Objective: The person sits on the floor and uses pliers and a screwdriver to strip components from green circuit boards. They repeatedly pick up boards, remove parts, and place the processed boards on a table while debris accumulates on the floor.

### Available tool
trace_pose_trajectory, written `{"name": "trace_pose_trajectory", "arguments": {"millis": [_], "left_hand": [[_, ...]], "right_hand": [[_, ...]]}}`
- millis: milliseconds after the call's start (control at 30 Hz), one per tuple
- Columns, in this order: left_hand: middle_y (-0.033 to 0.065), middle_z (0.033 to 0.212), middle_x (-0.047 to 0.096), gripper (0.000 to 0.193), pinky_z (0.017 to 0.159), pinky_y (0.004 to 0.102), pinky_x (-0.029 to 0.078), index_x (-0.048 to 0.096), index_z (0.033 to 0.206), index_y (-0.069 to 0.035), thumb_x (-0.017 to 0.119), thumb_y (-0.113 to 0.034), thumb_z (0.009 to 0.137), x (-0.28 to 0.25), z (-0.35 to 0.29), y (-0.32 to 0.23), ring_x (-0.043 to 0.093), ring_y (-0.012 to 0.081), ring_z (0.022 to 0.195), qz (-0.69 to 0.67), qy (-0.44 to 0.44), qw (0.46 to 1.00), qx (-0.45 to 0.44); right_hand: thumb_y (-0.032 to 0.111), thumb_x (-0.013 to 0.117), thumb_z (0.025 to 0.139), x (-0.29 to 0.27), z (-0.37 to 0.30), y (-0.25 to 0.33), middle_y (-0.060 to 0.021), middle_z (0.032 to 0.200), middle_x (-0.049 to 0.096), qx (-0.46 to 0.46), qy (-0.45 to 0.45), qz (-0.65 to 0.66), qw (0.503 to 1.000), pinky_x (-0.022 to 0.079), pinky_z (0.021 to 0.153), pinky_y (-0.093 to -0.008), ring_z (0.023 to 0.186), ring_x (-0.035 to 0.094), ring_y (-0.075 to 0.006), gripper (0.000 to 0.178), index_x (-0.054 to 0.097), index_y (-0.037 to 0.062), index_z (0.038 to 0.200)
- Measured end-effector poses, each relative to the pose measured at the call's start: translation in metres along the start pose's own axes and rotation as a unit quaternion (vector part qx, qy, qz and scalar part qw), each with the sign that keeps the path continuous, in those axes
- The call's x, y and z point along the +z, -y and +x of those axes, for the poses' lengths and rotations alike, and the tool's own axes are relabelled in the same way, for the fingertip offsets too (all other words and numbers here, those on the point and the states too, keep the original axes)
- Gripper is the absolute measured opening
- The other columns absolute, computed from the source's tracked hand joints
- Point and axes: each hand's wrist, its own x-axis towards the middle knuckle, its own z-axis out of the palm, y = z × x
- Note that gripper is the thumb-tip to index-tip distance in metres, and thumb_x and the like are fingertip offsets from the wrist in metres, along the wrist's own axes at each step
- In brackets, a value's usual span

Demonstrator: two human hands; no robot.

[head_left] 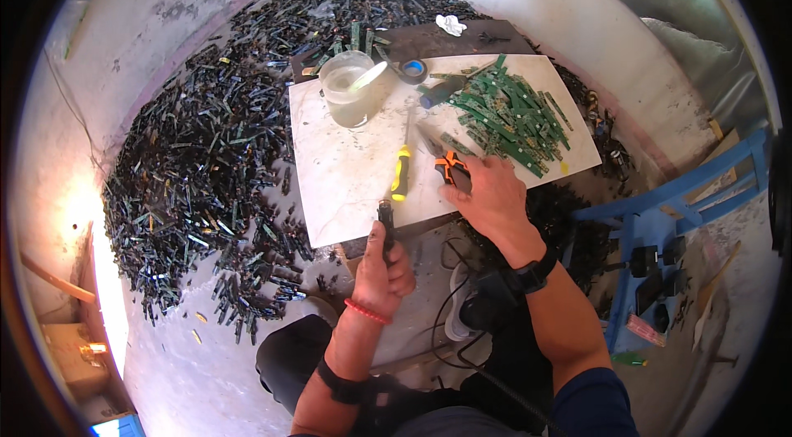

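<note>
Head view: I am looking down at two bare hands working over a pale board (330, 202).
Left hand: my left hand (381, 276) is closing around a small black piece (385, 218), the thumb pressing along its side and the fingers curling in; the piece is pointing up near the board's front edge.
Right hand: my right hand (495, 194) is reaching over the board, its fingers touching the orange-and-black pliers (454, 173); I cannot tell whether they are gripping the handles or only resting on them.
Pliers: they are pointing up and to the left, between the screwdriver and the green strips.
Screwdriver: a yellow-handled screwdriver (401, 175) is lying just beyond the black piece, its shaft pointing away from me.
Green strips: a heap of green strips (516, 119) is covering the board's right part.
Far side: a clear plastic tub (345, 99) is standing at the left, and a roll of tape (413, 71) is lying to its right.
Floor: a broad spread of dark strips (190, 157) is surrounding the board's left and far sides.
Chair: a blue chair (623, 272) is standing at the right.
</note>
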Motion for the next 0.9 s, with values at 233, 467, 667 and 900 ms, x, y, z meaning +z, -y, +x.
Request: {"name": "trace_pose_trajectory", "arguments": {"millis": [233,467,667,900], "left_hand": [[-0.0061,0.046,0.021,0.05,0.036,0.0243,0.018,0.036,0.063,-0.018,0.041,-0.061,0.088,0.004,0.005,0.003,0.017,0.0082,0.035,0.006,-0.002,1.0,0.007],[-0.006,0.044,0.022,0.051,0.035,0.0247,0.017,0.036,0.062,-0.018,0.042,-0.062,0.088,0.002,0.007,0.006,0.016,0.0079,0.034,0.016,-0.004,1.0,0.01],[-0.0055,0.044,0.023,0.051,0.035,0.0243,0.016,0.036,0.062,-0.018,0.041,-0.061,0.088,0.001,0.008,0.007,0.017,0.0082,0.034,0.026,-0.012,0.999,0.019],[-0.005,0.045,0.023,0.052,0.034,0.0233,0.014,0.035,0.062,-0.016,0.039,-0.061,0.089,0.002,0.006,0.009,0.016,0.0074,0.035,0.055,-0.018,0.998,0.038]], "right_hand": [[0.031,0.061,0.07,0.004,0.002,-0.007,-0.0144,0.082,0.058,0.019,0.035,-0.012,0.999,0.048,0.068,-0.0405,0.079,0.059,-0.0314,0.038,0.061,0.0031,0.096],[0.031,0.047,0.084,-0.031,-0.021,-0.034,-0.0092,0.081,0.063,0.188,0.279,0.5,0.798,0.045,0.052,-0.0275,0.064,0.06,-0.0146,0.033,0.059,0.0021,0.093],[0.032,0.043,0.086,-0.043,-0.053,-0.003,-0.0036,0.068,0.06,0.16,0.428,0.613,0.645,0.036,0.04,-0.0206,0.055,0.055,-0.0094,0.031,0.057,0.0038,0.087],[0.013,0.045,0.078,-0.036,-0.064,0.004,-0.01,0.081,0.061,0.18,0.478,0.641,0.573,0.037,0.041,-0.0217,0.064,0.056,-0.0117,0.034,0.049,0.0004,0.109]]}}
